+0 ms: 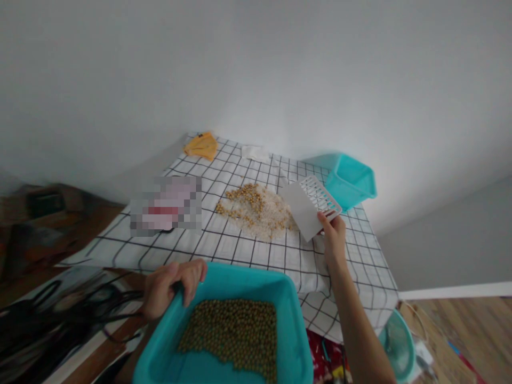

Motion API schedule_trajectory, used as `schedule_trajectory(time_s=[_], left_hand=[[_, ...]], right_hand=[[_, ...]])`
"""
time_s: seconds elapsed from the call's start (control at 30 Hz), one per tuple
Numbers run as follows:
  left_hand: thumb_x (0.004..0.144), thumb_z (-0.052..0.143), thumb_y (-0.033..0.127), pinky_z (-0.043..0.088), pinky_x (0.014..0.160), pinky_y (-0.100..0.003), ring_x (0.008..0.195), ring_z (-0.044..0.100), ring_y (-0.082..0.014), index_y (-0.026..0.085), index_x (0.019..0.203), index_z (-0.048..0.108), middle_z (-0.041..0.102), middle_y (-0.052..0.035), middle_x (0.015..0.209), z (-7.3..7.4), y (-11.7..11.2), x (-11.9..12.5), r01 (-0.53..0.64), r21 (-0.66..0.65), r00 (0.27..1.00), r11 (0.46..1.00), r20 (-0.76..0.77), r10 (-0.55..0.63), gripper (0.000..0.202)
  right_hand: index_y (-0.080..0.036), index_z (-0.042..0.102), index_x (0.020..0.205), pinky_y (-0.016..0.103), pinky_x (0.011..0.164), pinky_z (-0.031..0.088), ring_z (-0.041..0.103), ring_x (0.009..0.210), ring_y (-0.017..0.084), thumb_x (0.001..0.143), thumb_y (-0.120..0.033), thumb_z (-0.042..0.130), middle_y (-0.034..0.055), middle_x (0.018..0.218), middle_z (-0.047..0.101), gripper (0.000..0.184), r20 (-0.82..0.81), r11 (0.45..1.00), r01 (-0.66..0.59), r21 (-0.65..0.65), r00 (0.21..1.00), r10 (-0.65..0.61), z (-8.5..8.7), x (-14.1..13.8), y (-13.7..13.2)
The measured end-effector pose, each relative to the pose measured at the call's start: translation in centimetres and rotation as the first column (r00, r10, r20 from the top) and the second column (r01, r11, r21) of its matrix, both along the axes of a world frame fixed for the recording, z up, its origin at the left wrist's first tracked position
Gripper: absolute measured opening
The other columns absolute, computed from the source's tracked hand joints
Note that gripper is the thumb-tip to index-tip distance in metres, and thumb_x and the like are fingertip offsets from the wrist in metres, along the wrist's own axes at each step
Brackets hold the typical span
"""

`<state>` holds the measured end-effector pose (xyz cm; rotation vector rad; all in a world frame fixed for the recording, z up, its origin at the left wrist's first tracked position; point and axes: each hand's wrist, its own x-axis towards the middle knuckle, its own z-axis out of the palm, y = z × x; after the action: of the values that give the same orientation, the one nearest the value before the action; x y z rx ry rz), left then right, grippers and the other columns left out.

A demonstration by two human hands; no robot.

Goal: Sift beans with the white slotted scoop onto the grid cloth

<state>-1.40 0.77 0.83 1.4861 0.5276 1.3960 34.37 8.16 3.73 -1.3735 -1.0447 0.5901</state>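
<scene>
My left hand [176,282] is closed over the upper left rim of a teal plastic bin [250,273]. Round greenish-brown pellets [236,330], perhaps beans, cover much of the bin's floor. My right hand [334,234] holds a white slotted plastic panel [320,194] by its near edge, above the table. A flat white sheet [300,208] lies against its left side; whether the two are one piece I cannot tell. Just left of it, a spread pile of pale grains [266,224] mixed with yellowish-brown pellets [250,196] rests on the checked tablecloth [208,234].
Behind the panel stands a second teal bin [352,181] at the table's right edge. A yellow cloth [202,145] and a white packet [255,153] lie at the back. Dark cables [92,309] hang at the left. A teal basin [400,346] sits low at the right.
</scene>
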Motion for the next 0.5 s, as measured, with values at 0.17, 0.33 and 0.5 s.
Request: schedule_trajectory(time_s=[0.17, 0.33, 0.5], left_hand=[[0.107, 0.02, 0.032, 0.04, 0.056, -0.039, 0.038, 0.046, -0.0174, 0.022, 0.049, 0.056, 0.054, -0.0006, 0.039, 0.2, 0.0, 0.3, -0.017, 0.007, 1.0, 1.0, 0.009, 0.017, 0.069], [0.107, 0.019, 0.033, 0.04, 0.055, -0.04, 0.038, 0.046, -0.0181, 0.023, 0.051, 0.058, 0.055, -0.0004, 0.039, 0.3, 0.1, 0.1, 0.005, 0.023, 1.0, 1.0, -0.006, -0.004, 0.069], [0.107, 0.018, 0.03, 0.038, 0.055, -0.041, 0.038, 0.045, -0.0178, 0.023, 0.05, 0.057, 0.054, 0.0, 0.039, 0.2, 0.2, 0.1, -0.002, 0.023, 1.0, 1.0, 0.0, 0.002, 0.069]], right_hand=[[-0.017, 0.063, 0.081, 0.026, 0.048, 0.039, 0.05, 0.053, 0.015, 0.078, -0.054, 0.072, -0.0011, 0.063, 0.059, 0.038, 0.082, 1.0, -0.03, 0.003, 0.996, 0.03, 0.2, -0.4, -0.1], [-0.018, 0.065, 0.083, 0.028, 0.051, 0.041, 0.052, 0.055, 0.017, 0.079, -0.054, 0.073, 0.0004, 0.063, 0.06, 0.037, 0.108, 0.994, -0.111, 0.023, 0.988, 0.108, 0.5, -1.0, -0.2], [-0.02, 0.068, 0.089, 0.03, 0.057, 0.044, 0.06, 0.068, 0.022, 0.081, -0.053, 0.072, 0.0035, 0.068, 0.065, 0.034, 0.109, 0.985, -0.163, 0.054, 0.982, 0.156, 0.7, -1.2, -0.5]])
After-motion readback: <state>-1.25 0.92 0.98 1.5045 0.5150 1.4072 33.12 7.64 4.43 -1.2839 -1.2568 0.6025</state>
